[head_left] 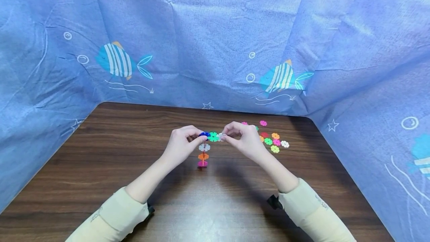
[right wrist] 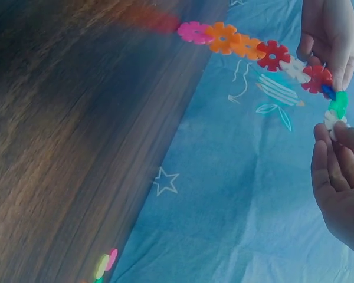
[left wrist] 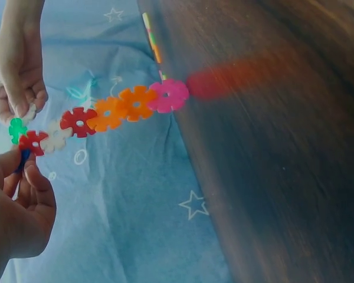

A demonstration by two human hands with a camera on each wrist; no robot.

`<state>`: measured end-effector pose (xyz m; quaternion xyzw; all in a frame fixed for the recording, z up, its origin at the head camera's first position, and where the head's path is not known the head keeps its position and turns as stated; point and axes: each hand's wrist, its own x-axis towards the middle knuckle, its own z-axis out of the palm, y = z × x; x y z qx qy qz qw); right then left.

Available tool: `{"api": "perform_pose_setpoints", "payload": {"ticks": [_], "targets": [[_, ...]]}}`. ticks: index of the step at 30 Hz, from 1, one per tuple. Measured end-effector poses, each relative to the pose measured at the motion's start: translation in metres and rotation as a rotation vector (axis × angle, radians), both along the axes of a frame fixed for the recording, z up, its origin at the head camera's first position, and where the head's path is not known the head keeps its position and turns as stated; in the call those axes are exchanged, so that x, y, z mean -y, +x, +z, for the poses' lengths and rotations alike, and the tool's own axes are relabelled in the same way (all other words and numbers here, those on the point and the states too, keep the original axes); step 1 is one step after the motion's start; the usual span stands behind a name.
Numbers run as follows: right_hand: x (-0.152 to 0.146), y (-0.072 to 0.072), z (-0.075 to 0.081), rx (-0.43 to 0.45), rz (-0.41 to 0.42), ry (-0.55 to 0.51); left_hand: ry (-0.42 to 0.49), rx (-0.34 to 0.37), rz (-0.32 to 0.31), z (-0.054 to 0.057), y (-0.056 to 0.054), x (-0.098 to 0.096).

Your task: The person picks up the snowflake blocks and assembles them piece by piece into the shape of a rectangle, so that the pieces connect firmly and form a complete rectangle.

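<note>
An upright chain of interlocking snowflake discs rises between the hands, its pink disc (left wrist: 169, 96) lowest, at the tabletop. Above that come orange discs (right wrist: 222, 38), a red disc (right wrist: 273, 55), a white disc (left wrist: 56, 137) and another red disc (left wrist: 35, 142). At the top, a blue disc (head_left: 204, 134), a green disc (head_left: 213, 136) and a white disc (right wrist: 334, 121) run sideways. My left hand (head_left: 181, 143) pinches the blue disc between thumb and fingers. With thumb and fingertips, my right hand (head_left: 246, 141) holds the white disc, partly covered, beside the green one.
Loose snowflake discs in several colours, among them a yellow disc (head_left: 274, 149) and a white loose disc (head_left: 284, 144), lie on the brown wooden table (head_left: 134, 137) right of my right hand. A blue fish-print cloth (head_left: 208, 47) hangs around the table's back and sides.
</note>
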<state>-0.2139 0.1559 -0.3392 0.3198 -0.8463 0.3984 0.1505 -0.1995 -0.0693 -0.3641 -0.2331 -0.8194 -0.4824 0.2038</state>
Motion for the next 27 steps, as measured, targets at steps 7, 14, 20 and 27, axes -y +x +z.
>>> {"api": "perform_pose_setpoints", "payload": {"ticks": [7,14,20,27], "targets": [[0.002,0.001,0.0,-0.015,-0.021,0.0,0.003,-0.019,0.008,0.003,0.001,-0.002],[0.001,0.001,-0.001,0.008,-0.005,-0.005,0.005,0.008,0.007,0.001,0.001,-0.002],[-0.001,0.002,0.0,0.031,0.014,-0.009,0.012,0.022,0.0,-0.003,0.001,-0.001],[-0.014,0.0,-0.001,0.008,0.056,-0.001,0.019,0.031,0.002,-0.002,0.002,0.003]]}}
